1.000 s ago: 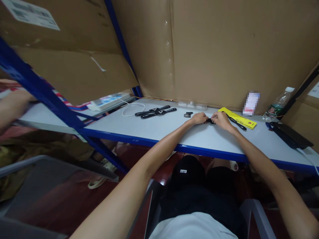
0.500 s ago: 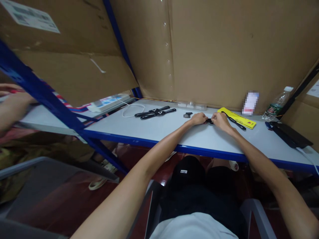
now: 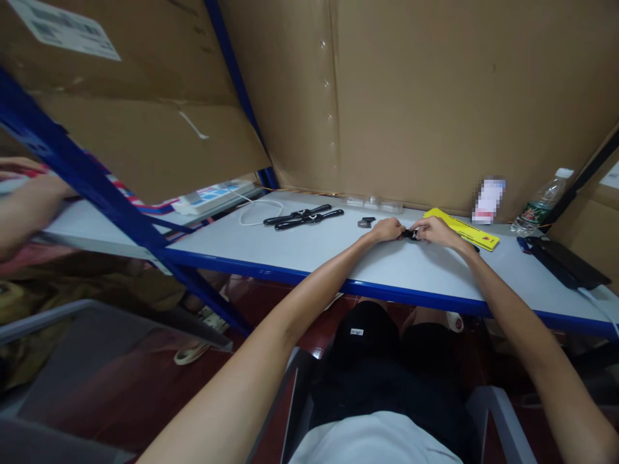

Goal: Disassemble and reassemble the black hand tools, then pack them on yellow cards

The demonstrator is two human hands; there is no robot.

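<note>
My left hand (image 3: 389, 229) rests on the grey tabletop with its fingers closed on the near end of a small black piece (image 3: 411, 234). On the other side of that piece my right hand (image 3: 435, 231) pinches it with thumb and fingertips. The piece's exact kind is too small to make out. Just left of my left hand lies a small dark grey part (image 3: 366, 222). Behind my right hand is a yellow packet (image 3: 476, 237), and the tip of a black rod-like piece shows beside my right wrist, mostly hidden.
Two long glossy black pieces (image 3: 309, 220) and a white cable (image 3: 261, 212) lie left. Clear plastic parts (image 3: 372, 204) line the back. To the right stand a bottle (image 3: 539, 203) and a black case (image 3: 568, 261). Another person's arm (image 3: 33, 200) is beyond the blue post (image 3: 91, 174).
My right hand has shifted slightly right and its fingers have spread over the black piece, showing more of it. My right wrist now covers most of the black rod-like piece. The view shifted slightly.
</note>
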